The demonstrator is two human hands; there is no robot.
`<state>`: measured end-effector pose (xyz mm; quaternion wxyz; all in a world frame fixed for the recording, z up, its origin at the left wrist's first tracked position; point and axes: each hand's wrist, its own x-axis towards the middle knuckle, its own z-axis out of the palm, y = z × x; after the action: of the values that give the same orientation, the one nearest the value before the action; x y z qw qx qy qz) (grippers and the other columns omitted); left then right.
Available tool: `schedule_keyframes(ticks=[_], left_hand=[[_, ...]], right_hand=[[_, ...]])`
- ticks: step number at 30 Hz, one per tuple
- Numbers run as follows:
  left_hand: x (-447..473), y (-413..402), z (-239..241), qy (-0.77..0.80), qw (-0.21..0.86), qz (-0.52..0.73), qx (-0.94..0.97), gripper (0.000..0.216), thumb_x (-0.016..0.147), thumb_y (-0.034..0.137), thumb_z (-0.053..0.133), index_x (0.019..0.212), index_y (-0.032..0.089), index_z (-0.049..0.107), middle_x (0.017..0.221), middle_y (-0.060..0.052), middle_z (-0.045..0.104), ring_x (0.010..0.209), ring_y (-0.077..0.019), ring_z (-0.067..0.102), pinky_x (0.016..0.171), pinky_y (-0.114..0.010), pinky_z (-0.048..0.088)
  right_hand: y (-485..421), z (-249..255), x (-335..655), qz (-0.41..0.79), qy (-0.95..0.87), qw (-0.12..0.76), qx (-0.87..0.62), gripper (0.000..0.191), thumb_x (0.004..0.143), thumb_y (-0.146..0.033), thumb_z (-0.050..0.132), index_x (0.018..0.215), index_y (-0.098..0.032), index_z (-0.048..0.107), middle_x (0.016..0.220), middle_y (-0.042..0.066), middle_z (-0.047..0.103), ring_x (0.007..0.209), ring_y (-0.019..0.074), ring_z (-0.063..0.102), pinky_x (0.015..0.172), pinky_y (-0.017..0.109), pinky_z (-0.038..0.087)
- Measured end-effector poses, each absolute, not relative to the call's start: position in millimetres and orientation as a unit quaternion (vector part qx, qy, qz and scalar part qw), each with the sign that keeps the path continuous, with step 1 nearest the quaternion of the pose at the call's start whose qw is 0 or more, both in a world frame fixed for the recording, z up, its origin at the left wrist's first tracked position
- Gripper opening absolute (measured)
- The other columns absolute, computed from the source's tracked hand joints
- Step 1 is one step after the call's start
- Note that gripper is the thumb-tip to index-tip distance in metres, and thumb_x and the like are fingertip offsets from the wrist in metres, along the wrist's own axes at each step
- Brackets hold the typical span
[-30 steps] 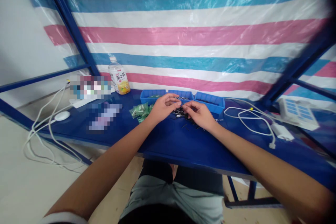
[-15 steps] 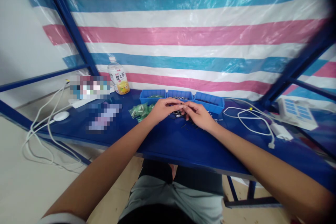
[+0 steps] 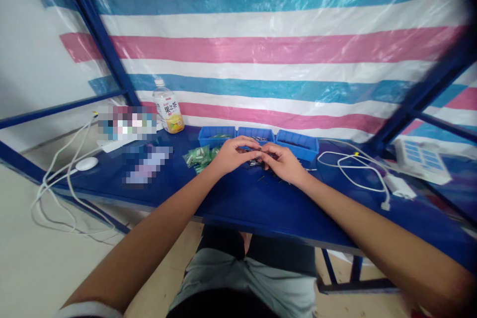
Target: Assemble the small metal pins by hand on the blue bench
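My left hand (image 3: pixel 231 155) and my right hand (image 3: pixel 283 162) meet over a heap of small dark metal parts (image 3: pixel 256 162) on the blue table (image 3: pixel 231 198). The fingertips of both hands are pinched together around a small part too tiny to name. Right behind the hands stand three blue trays (image 3: pixel 257 135); the middle one holds dark parts. A pile of small green pieces (image 3: pixel 197 157) lies just left of my left hand.
A drink bottle (image 3: pixel 168 112) stands at the back left. White cables and a round white puck (image 3: pixel 87 163) lie at the left end. A white cable with a charger (image 3: pixel 399 187) and a white power strip (image 3: pixel 423 160) lie at the right. A blue frame and striped tarp enclose the table.
My left hand came down and toward the right hand, so the fingertips now touch over the dark parts. The right hand barely shifted.
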<state>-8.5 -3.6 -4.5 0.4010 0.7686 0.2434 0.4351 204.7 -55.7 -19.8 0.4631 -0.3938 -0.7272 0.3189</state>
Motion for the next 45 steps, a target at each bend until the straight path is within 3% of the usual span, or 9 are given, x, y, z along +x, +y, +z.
schedule_keyframes(ticks=[7,18,23,26,29,33,37,41,45], left_hand=[[-10,4,-10,0.264,0.368,0.432,0.780,0.027,0.091,0.043,0.075,0.102,0.020,0.083,0.114,-0.011,0.079,0.112,-0.0251,0.072,0.108,-0.042,0.053],[-9,-1,-4,0.244,0.419,0.422,0.766,0.025,0.088,0.038,0.078,0.103,0.019,0.083,0.116,-0.011,0.078,0.112,-0.0252,0.072,0.106,-0.041,0.053],[-10,3,-7,0.297,0.419,0.431,0.742,0.028,0.089,0.039,0.077,0.106,0.018,0.081,0.111,-0.010,0.080,0.103,-0.0233,0.073,0.102,-0.042,0.055],[-11,7,-10,0.320,0.407,0.445,0.730,0.027,0.090,0.040,0.075,0.106,0.018,0.080,0.112,-0.010,0.080,0.102,-0.0228,0.073,0.100,-0.042,0.055],[-13,9,-11,0.329,0.384,0.447,0.738,0.026,0.091,0.040,0.074,0.106,0.019,0.080,0.113,-0.010,0.080,0.104,-0.0236,0.072,0.100,-0.042,0.055],[-13,7,-9,0.324,0.375,0.439,0.749,0.027,0.092,0.041,0.072,0.107,0.020,0.080,0.114,-0.009,0.079,0.107,-0.0244,0.072,0.101,-0.041,0.054],[-13,5,-7,0.321,0.381,0.438,0.748,0.026,0.092,0.040,0.072,0.106,0.020,0.079,0.116,-0.009,0.079,0.108,-0.0242,0.072,0.102,-0.041,0.054],[-12,3,-6,0.322,0.386,0.438,0.746,0.024,0.092,0.039,0.072,0.104,0.019,0.079,0.115,-0.010,0.079,0.108,-0.0245,0.072,0.103,-0.041,0.053],[-11,4,-7,0.325,0.386,0.433,0.747,0.026,0.092,0.040,0.072,0.105,0.019,0.079,0.115,-0.010,0.079,0.105,-0.0244,0.072,0.100,-0.041,0.055]], right_hand=[[-57,-18,202,0.333,-0.728,0.448,-0.397,0.038,0.098,-0.057,0.063,0.094,-0.021,0.073,0.088,0.004,0.068,0.064,0.0135,0.062,0.061,0.028,0.057],[-54,-19,207,0.317,-0.727,0.451,-0.410,0.038,0.098,-0.057,0.063,0.090,-0.021,0.071,0.087,0.003,0.069,0.061,0.0130,0.062,0.059,0.028,0.054],[-43,-19,213,0.389,-0.630,0.518,-0.429,0.042,0.092,-0.062,0.068,0.094,-0.021,0.071,0.083,0.003,0.071,0.061,0.0135,0.062,0.052,0.026,0.051],[-35,-18,222,0.435,-0.523,0.579,-0.450,0.045,0.086,-0.064,0.073,0.090,-0.019,0.069,0.081,0.005,0.070,0.061,0.0141,0.062,0.042,0.022,0.040],[-33,-17,231,0.408,-0.493,0.595,-0.487,0.051,0.089,-0.070,0.065,0.085,-0.019,0.067,0.074,0.004,0.068,0.054,0.0127,0.057,0.039,0.022,0.033],[-39,-15,235,0.205,-0.646,0.500,-0.540,0.043,0.099,-0.059,0.059,0.082,-0.020,0.068,0.074,0.004,0.070,0.062,0.0162,0.062,0.059,0.028,0.048],[-49,-13,227,-0.034,-0.780,0.288,-0.554,0.020,0.102,-0.034,0.058,0.105,-0.021,0.074,0.103,0.009,0.075,0.099,0.0253,0.067,0.086,0.034,0.052],[-53,-14,223,-0.114,-0.794,0.141,-0.580,0.025,0.105,-0.025,0.050,0.115,-0.021,0.073,0.114,0.012,0.073,0.113,0.0291,0.061,0.088,0.035,0.051],[-50,-16,227,-0.104,-0.799,0.111,-0.582,0.026,0.105,-0.028,0.052,0.116,-0.022,0.074,0.110,0.011,0.075,0.107,0.0283,0.064,0.090,0.036,0.050]])
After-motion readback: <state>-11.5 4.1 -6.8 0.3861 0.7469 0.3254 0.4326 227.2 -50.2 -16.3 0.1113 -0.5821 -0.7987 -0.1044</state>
